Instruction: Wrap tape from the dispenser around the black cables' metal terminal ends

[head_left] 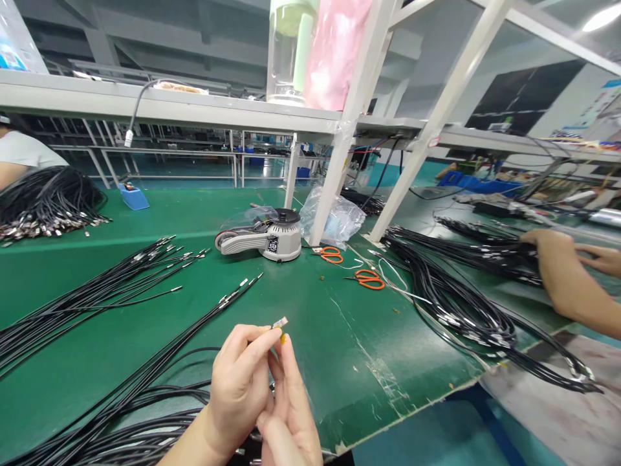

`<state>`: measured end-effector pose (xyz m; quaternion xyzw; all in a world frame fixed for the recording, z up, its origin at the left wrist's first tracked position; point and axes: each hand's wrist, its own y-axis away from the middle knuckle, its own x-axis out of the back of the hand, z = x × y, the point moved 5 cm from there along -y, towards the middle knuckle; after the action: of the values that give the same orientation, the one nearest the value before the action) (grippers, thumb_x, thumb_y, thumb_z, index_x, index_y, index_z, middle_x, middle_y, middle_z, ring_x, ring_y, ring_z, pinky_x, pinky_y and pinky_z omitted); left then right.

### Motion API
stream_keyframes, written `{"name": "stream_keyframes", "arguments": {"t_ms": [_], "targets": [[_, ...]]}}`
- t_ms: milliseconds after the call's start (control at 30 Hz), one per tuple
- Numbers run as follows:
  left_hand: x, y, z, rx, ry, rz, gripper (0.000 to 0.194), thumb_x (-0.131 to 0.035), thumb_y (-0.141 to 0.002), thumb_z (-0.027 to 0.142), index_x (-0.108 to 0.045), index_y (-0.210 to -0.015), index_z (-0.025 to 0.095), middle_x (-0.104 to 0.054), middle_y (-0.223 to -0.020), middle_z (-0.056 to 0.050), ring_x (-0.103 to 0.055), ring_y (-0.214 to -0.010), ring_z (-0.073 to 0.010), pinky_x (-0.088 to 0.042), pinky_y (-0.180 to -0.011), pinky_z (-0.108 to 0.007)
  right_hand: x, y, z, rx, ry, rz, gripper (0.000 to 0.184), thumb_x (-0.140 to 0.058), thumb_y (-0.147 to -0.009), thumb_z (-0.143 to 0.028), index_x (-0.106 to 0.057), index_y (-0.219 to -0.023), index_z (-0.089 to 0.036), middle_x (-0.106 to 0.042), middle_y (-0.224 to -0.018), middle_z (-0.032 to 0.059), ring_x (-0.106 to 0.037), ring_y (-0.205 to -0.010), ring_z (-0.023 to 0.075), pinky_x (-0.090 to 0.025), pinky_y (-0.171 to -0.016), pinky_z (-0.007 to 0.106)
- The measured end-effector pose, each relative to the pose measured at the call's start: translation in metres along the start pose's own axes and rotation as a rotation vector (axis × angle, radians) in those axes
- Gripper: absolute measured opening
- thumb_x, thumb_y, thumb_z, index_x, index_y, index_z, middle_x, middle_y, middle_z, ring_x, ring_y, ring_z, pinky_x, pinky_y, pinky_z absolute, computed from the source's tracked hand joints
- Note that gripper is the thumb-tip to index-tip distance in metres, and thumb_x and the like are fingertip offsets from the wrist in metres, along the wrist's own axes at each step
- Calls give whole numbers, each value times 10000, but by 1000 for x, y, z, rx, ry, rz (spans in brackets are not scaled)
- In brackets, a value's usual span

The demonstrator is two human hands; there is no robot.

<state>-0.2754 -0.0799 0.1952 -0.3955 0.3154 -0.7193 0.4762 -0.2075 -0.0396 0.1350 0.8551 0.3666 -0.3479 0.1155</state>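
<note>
My left hand pinches a black cable just behind its small silver connector, which sticks up past the fingertips. My right hand is close against it, its index fingertip on a small yellow piece of tape at the cable's end. The hands partly cover each other, and the cable below the fingers is mostly hidden. Loose black cables lie under and left of my hands. More cables with silver ends stretch across the green table to the left.
A grey tape dispenser stands ahead, beside a clear plastic bag. Two orange-handled scissors lie right of it. Cable bundles lie right, near a co-worker's arm. White posts support a shelf; another cable pile is far left.
</note>
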Motion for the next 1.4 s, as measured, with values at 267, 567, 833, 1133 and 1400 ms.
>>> {"name": "stream_keyframes", "arguments": {"t_ms": [267,567,833,1133,1400], "targets": [[-1,-1,1,-4,-30,-22,444,-448,-813,-12,-571,-1157,240,-627,-910,-43,-597,-767,-119,-519,-654,-229,-2,-2,0,-10,-37,-34,715,-452,-612,-10,-526,-1261,-300,-477,-1356,-22,-435,-1252,207,-415,-1010,350],[0,-7,-11,112,-211,-31,232,-487,-862,112,-588,-1064,169,-606,-882,-57,-585,-811,-148,-512,-723,-275,17,-12,-14,56,212,48,442,-584,-725,-155,-626,-1156,-244,-590,-1245,51,-562,-1108,231,-492,-898,324],[-4,-5,1,-78,-271,-27,313,-515,-829,19,-554,-1112,146,-586,-890,-62,-545,-805,-146,-480,-720,-269,12,-44,-63,-51,565,48,349,-583,-780,-506,-623,-749,-161,-591,-686,8,-557,-668,156,-465,-667,276],[-6,-4,-1,-31,-257,-63,236,-514,-838,42,-572,-1055,116,-575,-894,-68,-527,-823,-138,-453,-741,-256,-5,-58,-56,-124,646,-83,199,-587,-776,-339,-545,-694,-163,-530,-640,-25,-501,-616,133,-416,-618,255],[-7,-8,-13,359,-99,-239,134,-452,-882,177,-577,-832,172,-582,-782,-19,-541,-740,-131,-428,-681,-244,2,-50,-56,6,771,-57,180,-550,-797,-331,-559,-730,-164,-567,-683,6,-515,-647,154,-419,-614,261]]}}
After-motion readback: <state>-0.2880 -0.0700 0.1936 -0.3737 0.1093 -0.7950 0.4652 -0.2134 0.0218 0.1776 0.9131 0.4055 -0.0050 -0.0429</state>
